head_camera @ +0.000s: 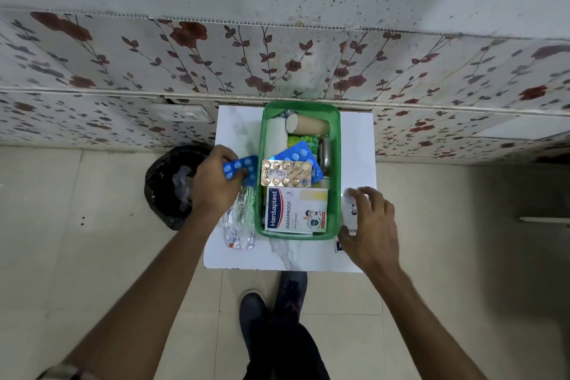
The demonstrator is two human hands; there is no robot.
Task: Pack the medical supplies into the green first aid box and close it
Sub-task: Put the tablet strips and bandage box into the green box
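Marble-look table; floral wall; perhaps a bin.

- Both forearms bare, no sleeves in view.
- Left wrist carries a dark-strapped watch or band, partly cut off.
- Dark trousers.
- Dark shoes.

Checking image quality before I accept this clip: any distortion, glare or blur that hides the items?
Head view: wide-angle bending curves the floral wall panels; the white marble-pattern table top is washed out; the right hand looks slightly motion-blurred; the printed Hansaplast plaster carton in the green plastic first aid box stays legible.
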